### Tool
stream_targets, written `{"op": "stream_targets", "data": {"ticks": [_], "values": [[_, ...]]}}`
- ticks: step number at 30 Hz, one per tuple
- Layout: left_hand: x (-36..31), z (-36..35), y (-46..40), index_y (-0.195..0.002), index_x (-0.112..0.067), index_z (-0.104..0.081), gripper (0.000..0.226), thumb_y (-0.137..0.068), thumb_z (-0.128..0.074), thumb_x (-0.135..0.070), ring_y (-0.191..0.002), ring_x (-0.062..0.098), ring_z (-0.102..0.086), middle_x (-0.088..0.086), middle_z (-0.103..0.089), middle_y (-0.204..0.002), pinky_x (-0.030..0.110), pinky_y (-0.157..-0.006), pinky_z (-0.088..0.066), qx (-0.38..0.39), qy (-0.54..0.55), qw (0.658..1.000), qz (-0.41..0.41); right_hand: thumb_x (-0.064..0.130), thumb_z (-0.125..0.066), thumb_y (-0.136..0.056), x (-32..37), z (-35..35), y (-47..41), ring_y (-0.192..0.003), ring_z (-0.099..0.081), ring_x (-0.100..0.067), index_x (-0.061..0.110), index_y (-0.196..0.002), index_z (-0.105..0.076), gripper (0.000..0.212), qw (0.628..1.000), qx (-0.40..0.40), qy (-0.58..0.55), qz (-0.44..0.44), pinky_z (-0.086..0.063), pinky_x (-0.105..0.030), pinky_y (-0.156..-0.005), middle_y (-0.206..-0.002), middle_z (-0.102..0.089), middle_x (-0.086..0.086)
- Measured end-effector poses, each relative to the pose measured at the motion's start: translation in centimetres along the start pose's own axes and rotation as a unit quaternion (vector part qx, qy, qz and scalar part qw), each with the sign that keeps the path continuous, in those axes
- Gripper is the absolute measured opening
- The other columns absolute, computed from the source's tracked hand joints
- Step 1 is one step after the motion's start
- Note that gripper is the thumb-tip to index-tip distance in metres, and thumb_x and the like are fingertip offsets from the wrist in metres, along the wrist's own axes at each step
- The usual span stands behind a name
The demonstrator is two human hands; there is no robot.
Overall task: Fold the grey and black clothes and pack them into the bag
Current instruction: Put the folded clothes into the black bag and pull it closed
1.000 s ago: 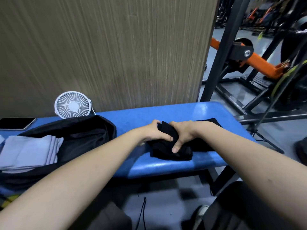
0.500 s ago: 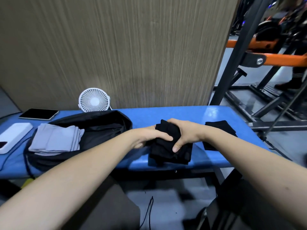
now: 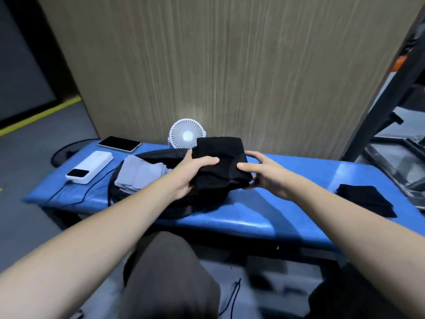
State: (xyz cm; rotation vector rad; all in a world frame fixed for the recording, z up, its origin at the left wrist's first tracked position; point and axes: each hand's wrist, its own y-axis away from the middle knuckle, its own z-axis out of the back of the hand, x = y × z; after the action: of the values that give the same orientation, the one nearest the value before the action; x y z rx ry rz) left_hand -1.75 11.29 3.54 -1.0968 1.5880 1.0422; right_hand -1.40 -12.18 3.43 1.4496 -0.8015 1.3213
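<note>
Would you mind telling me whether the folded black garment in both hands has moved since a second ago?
Yes. The black garment has been lifted off the blue bench and carried left, now over the open bag, nearer the white fan.

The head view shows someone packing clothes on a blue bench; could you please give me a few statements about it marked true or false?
1. Both hands hold the folded black garment, the left hand and the right hand at its sides. True.
2. The grey clothes lie on the floor. False: they sit in the open black bag.
3. A white fan stands behind the bag, by the wall. True.
4. The bench is red. False: it is blue.
5. Another folded black garment lies at the bench's right end. True.
</note>
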Motion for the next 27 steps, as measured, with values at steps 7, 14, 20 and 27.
{"op": "stream_targets", "data": {"ticks": [7,14,20,27], "values": [[-2.4,6.7,0.4,-0.128,-0.021,-0.047,0.062,-0.077,-0.083,-0.02,-0.098,0.023,-0.072,0.009,-0.071,-0.113,0.04,-0.085,-0.059,-0.142,-0.034,0.989,-0.001,0.029,-0.075,-0.082,1.2,-7.9,-5.3,-0.089,-0.063,-0.025,0.025,-0.127,-0.051,0.051,0.999,-0.028,-0.015,0.01,-0.05,-0.041,-0.08,-0.118,-0.07,-0.01],[-2.1,10.8,-0.9,-0.136,-0.021,-0.044,0.058,-0.086,-0.073,-0.013,-0.106,0.023,-0.067,0.008,-0.067,-0.118,0.043,-0.094,-0.055,-0.16,-0.075,0.983,0.04,0.031,-0.072,-0.082,-0.2,-11.1,-8.7,-0.1,-0.07,-0.017,0.027,-0.133,-0.049,0.055,0.997,-0.054,0.051,0.012,-0.057,-0.035,-0.087,-0.115,-0.069,0.001],[-0.1,10.2,-2.0,-0.139,-0.018,-0.042,0.049,-0.095,-0.062,-0.015,-0.106,0.02,-0.066,0.009,-0.065,-0.123,0.032,-0.086,-0.056,-0.133,-0.118,0.983,0.033,0.033,-0.066,-0.087,-1.1,-10.8,-9.5,-0.106,-0.063,-0.016,0.024,-0.139,-0.043,0.058,0.98,-0.095,0.177,0.016,-0.051,-0.039,-0.099,-0.118,-0.064,0.002],[-0.4,10.4,-2.4,-0.155,-0.037,-0.016,0.075,-0.095,-0.061,-0.029,-0.124,0.03,-0.048,0.018,-0.03,-0.148,0.029,-0.101,-0.035,-0.146,-0.403,0.903,0.014,0.044,-0.064,-0.085,-1.1,-11.5,-10.4,-0.11,-0.062,-0.027,0.014,-0.139,-0.04,0.066,0.937,-0.08,0.339,-0.023,-0.051,-0.042,-0.097,-0.126,-0.063,-0.008]]}}
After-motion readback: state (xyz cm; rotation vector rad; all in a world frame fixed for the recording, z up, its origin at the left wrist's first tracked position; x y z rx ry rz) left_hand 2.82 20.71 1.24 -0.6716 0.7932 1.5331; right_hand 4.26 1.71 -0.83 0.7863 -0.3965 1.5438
